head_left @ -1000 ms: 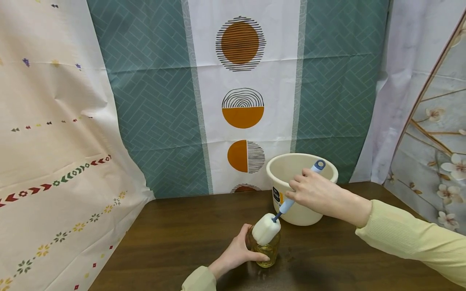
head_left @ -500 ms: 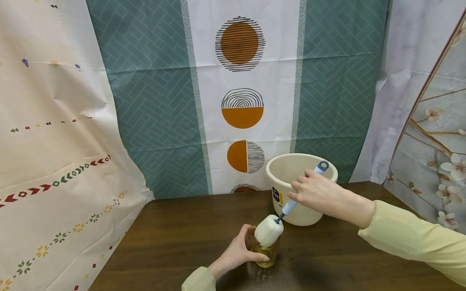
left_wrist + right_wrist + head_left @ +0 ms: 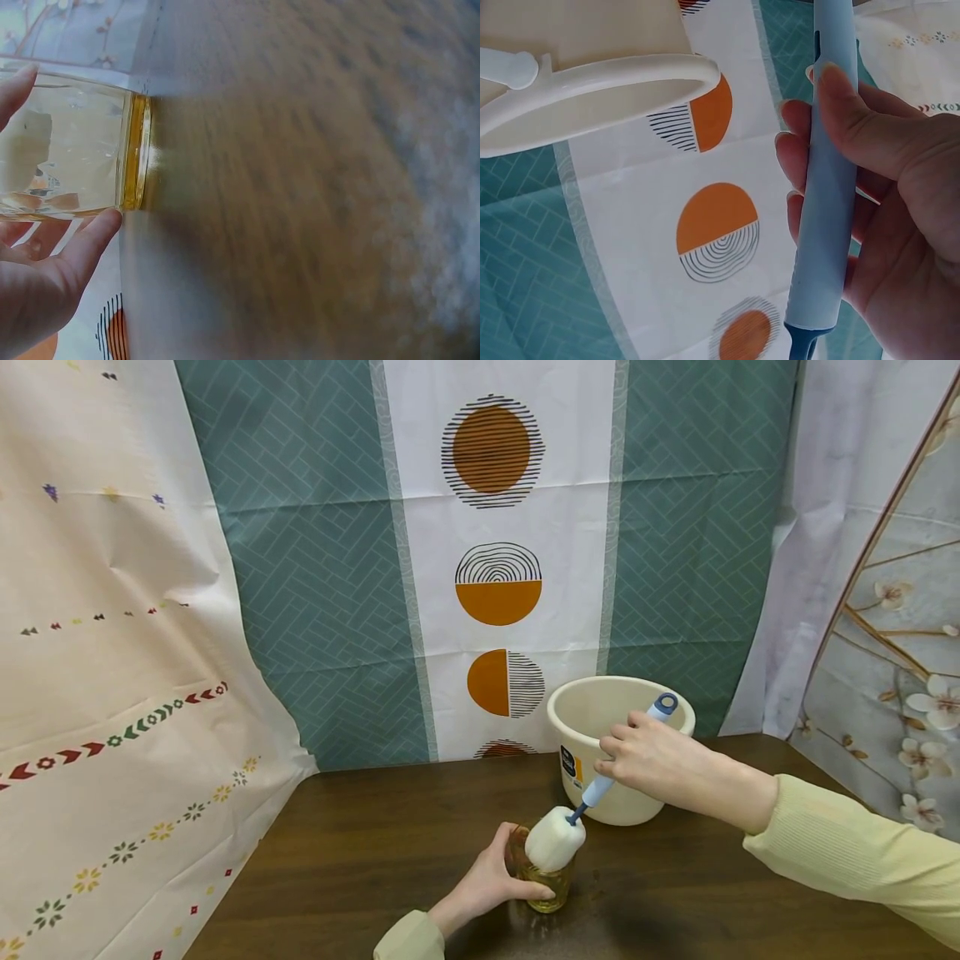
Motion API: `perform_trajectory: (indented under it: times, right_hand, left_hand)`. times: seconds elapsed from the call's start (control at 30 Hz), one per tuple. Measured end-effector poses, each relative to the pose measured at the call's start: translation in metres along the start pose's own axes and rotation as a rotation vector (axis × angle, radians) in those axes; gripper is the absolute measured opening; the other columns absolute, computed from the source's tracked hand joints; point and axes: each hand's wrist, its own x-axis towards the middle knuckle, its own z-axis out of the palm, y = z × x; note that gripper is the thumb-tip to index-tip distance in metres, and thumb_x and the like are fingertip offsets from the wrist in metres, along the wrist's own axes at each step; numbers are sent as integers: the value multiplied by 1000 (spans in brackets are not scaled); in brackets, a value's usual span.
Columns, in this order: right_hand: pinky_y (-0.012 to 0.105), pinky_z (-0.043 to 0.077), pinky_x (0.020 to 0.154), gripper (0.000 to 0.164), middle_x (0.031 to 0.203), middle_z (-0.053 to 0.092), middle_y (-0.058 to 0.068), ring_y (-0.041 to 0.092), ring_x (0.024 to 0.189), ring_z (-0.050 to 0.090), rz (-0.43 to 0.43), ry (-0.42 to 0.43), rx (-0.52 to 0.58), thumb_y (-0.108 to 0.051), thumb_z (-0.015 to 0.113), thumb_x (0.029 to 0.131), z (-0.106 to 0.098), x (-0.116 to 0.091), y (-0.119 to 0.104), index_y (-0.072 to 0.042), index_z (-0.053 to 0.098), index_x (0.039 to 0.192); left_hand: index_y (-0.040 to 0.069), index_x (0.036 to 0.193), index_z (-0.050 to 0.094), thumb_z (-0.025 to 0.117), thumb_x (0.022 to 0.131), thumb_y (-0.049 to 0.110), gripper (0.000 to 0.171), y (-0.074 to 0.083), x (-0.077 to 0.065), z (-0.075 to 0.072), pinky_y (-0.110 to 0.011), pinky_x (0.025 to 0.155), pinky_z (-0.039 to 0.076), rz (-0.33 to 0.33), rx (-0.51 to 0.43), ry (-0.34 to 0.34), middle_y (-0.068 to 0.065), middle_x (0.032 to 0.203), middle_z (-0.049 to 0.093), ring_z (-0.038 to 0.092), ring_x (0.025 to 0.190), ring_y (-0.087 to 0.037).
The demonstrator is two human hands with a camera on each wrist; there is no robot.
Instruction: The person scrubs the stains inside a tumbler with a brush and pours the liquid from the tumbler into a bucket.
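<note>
Head view: the left hand (image 3: 491,877) grips an amber drinking glass (image 3: 550,892), well forward of the back edge of the tabletop (image 3: 360,860) and roughly midway between its side edges. The right hand (image 3: 652,767) holds a bottle brush, its white sponge head (image 3: 556,841) in the glass's mouth, partly above the rim. A cream bucket (image 3: 628,803) stands near the back edge, right of centre.

Left wrist view: the fingers (image 3: 91,241) and thumb spread round opposite sides of the glass; whether its base touches the tabletop I cannot tell. Bracing it there would probably steady it best.

Right wrist view: the fingers curl closely round the light-blue handle (image 3: 826,202), thumb along it. Keeping the handle in line with the glass and twisting gently should let the thick sponge squeeze in without tipping it.
</note>
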Motion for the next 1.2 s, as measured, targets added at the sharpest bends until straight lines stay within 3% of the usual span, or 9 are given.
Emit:
perform_trajectory:
  times: [0.33,0.73,1.2]
  right_hand:
    - [29,34,57,32,64,47,0,16,60,44,-20,44,30,-8,83,58,1,-1,-2,-18,66,83]
    - [30,35,59,32,66,50,1,17,61,46,-35,44,35,-8,83,59,0,3,-1,-17,66,85]
    - [31,34,59,25,66,47,2,18,61,45,-4,34,20,-11,80,64,-1,9,-4,-16,65,82]
  left_hand:
    - [12,115,39,82,65,26,68,2,-1,-1,-31,64,41,26,15,3,2,107,50,47,81,-16]
    - [11,116,39,82,64,27,69,0,-1,-2,-30,61,40,20,20,0,0,95,52,48,77,-17]
    - [14,116,40,82,66,21,66,0,0,-2,-34,76,41,9,-20,-11,4,100,55,53,89,-13]
